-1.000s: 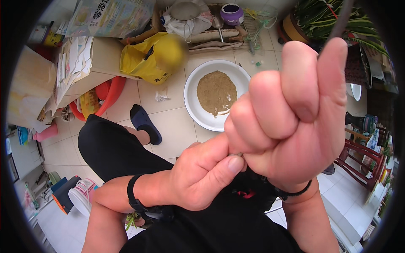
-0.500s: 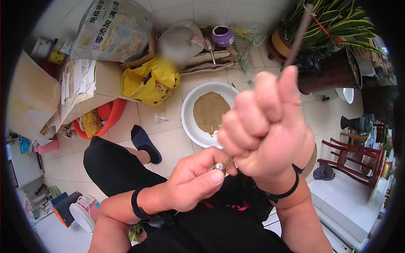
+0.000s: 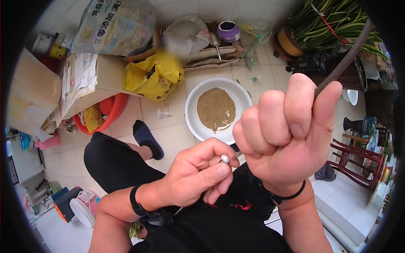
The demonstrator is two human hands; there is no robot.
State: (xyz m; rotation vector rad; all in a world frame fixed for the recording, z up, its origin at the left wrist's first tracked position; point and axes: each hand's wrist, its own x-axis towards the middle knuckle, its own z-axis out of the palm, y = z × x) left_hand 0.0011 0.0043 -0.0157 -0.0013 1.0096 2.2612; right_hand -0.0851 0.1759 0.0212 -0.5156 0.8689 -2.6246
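Note:
My right hand (image 3: 287,122) is closed in a fist round a long, thin, dark brown rod (image 3: 350,55), which slants up to the right. Its lower end shows as a short piece between my two hands. At that end my left hand (image 3: 198,170) pinches a small shiny silver knob (image 3: 225,159) between thumb and fingers. Whether the knob belongs to the rod or to a separate piece, I cannot tell. Beyond my hands a white basin (image 3: 241,95) stands on the floor, holding a flat brown mass (image 3: 215,107) with pale bits at its near edge.
Left of the basin sits a yellow plastic bag (image 3: 156,82), with a red tub (image 3: 120,111) beside a cardboard box. A purple pot (image 3: 228,33) and a metal scoop (image 3: 216,42) lie at the back. A potted plant (image 3: 333,21) and a dark wooden chair (image 3: 363,164) stand to the right.
My right fist has moved right and grown larger in view, and the rod now tilts further right. My left hand has shifted slightly right, still pinching the silver knob.

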